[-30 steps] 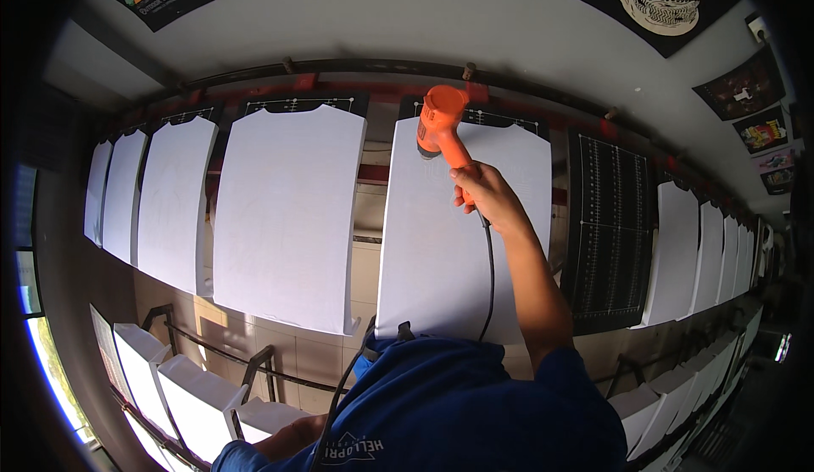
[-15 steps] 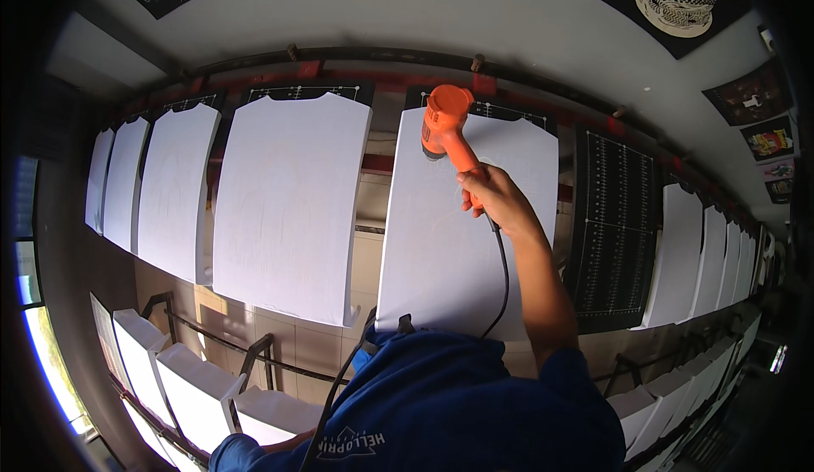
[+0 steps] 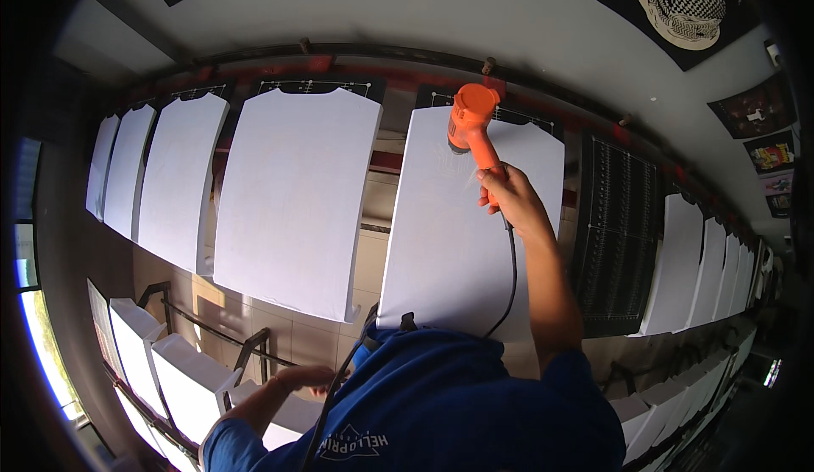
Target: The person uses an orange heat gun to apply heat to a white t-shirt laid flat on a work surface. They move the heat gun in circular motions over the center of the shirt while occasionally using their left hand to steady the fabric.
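An orange hair dryer (image 3: 473, 120) is held by its handle in my right hand (image 3: 513, 196), whose fingers wrap round the grip. Its dark nozzle points down, just above the upper part of a white T-shirt (image 3: 458, 243) that lies flat on a black board. A faint pattern shows on the cloth near the nozzle. From the handle a black cord (image 3: 512, 277) hangs toward my waist. Low at my left side is my left hand (image 3: 307, 377), beside a dark cable (image 3: 343, 370) that runs over my blue shirt. Its fingers are partly hidden there.
More white shirts on boards (image 3: 292, 201) stand in a row to the left and right. A bare black board (image 3: 616, 234) with white markings is right of my shirt. Behind runs a dark rail (image 3: 373, 50); another row of boards (image 3: 191, 379) lies behind me.
In the picture, the hair dryer and my right hand have shifted slightly right over the shirt. My left hand has come up into view beside the cable. The whole view has turned a little.
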The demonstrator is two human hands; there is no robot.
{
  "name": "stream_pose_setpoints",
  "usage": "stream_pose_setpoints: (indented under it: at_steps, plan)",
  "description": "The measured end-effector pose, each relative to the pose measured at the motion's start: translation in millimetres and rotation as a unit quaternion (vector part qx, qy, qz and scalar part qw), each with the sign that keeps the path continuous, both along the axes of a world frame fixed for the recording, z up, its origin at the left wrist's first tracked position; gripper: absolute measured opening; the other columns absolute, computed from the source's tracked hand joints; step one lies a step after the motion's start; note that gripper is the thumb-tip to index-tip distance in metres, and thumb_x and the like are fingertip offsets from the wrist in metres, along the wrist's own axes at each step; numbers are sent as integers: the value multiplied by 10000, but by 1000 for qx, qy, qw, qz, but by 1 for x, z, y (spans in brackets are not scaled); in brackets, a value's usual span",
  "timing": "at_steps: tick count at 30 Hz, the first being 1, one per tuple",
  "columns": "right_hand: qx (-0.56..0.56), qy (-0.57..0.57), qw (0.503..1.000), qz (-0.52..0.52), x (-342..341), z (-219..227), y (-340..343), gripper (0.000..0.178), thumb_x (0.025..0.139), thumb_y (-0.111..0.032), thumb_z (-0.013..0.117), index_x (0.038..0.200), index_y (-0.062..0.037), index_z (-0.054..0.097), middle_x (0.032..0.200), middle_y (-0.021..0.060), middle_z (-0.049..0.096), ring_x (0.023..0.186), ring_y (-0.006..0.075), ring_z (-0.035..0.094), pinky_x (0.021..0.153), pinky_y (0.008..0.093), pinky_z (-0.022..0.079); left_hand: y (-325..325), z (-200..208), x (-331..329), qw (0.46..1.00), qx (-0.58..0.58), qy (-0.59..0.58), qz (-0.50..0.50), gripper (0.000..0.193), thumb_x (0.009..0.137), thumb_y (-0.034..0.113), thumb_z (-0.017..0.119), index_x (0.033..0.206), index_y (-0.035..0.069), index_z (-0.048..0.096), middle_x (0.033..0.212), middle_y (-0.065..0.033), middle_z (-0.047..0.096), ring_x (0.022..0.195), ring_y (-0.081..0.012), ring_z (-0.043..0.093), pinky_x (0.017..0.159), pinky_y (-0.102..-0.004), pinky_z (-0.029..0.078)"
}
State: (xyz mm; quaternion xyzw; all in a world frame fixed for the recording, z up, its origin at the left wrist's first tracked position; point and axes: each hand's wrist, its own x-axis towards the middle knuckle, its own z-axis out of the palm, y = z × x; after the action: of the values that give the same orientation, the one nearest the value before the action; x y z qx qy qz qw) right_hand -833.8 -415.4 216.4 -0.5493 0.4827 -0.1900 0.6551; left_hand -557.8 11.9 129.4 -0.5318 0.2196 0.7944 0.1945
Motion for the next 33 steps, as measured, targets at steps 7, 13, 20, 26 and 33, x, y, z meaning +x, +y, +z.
stream_pose_setpoints:
  at_steps: [7, 13, 20, 26, 33]
  plan:
    - [2, 10, 1000, -17, 5, -2, -2, 299, 887, -333, 600, 942, -40, 573, 726, 5, 548, 658, 95, 568, 563, 240, 447, -202, -49, 29, 616, -708, -331, 104, 88, 876, 104, 553, 902, 22, 535, 859, -174, 617, 838, -364, 591, 725, -449, 467]
    - [33, 26, 999, 2, -4, 12, 6, 311, 891, -337, 610, 939, -32, 571, 727, 9, 555, 652, 101, 575, 524, 236, 442, -289, -69, -9, 549, -739, -385, 61, 472, 862, 262, 578, 1249, 12, 474, 1332, -163, 434, 1242, -337, 387, 1034, -441, 336]
    - [45, 43, 997, 33, -29, 17, 23, 323, 891, -338, 622, 941, -24, 568, 728, 17, 571, 641, 105, 589, 508, 227, 441, -285, -81, -20, 536, -710, -452, -58, 588, 874, 331, 557, 1346, 14, 407, 1437, -139, 352, 1331, -338, 291, 1095, -444, 267]
    - [34, 47, 998, 31, -40, 24, 17, 302, 903, -330, 609, 941, -34, 566, 728, 12, 565, 645, 98, 583, 522, 227, 446, -284, -78, -22, 530, -708, -466, -35, 594, 842, 322, 577, 1330, 22, 419, 1411, -114, 383, 1305, -317, 329, 1068, -440, 300]
    - [-20, -9, 1000, -18, -31, -11, 0, 310, 894, -337, 601, 950, -34, 572, 725, 12, 551, 651, 107, 574, 545, 238, 446, -287, -76, -26, 524, -710, -470, -28, 543, 821, 317, 593, 1265, 24, 485, 1393, -102, 399, 1286, -305, 352, 1046, -437, 319]
